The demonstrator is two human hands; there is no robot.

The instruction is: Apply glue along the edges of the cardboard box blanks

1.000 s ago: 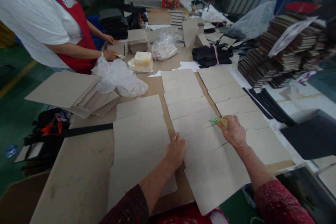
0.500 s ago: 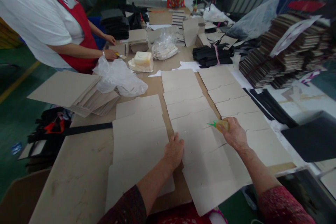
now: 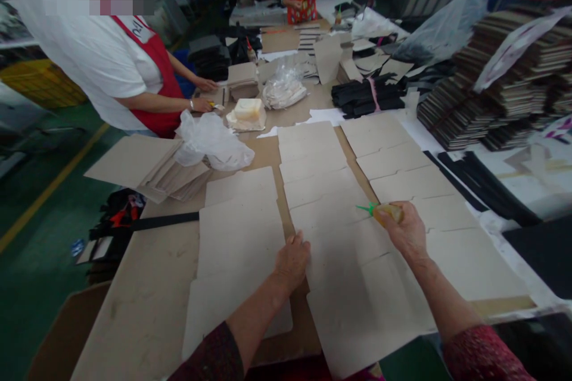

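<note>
Grey-beige cardboard sheets lie overlapped in three columns on the table. My right hand (image 3: 409, 232) is closed around a small glue bottle (image 3: 388, 214) of yellowish colour. Its green nozzle (image 3: 367, 209) points left, over the right part of the middle column. At the left edge of that column is my left hand (image 3: 292, 259), its fingers bent together at the edge of a cardboard sheet (image 3: 335, 250); the fingertips are partly hidden. The left column (image 3: 236, 244) lies beside my left forearm, and the right column (image 3: 465, 256) extends beyond my right hand.
A leaning stack of cardboard (image 3: 143, 161) and a clear plastic bag (image 3: 214, 143) stand at the left. Bundled black strips (image 3: 357, 97) lie behind the columns, tall tied stacks (image 3: 496, 83) at right. A co-worker in a red apron (image 3: 156, 71) works at the left; another person stands farther back.
The view has turned slightly left and up. My right hand still grips the glue bottle over the middle column. My left hand stays at the sheet's edge, its fingers drawn closer together.
</note>
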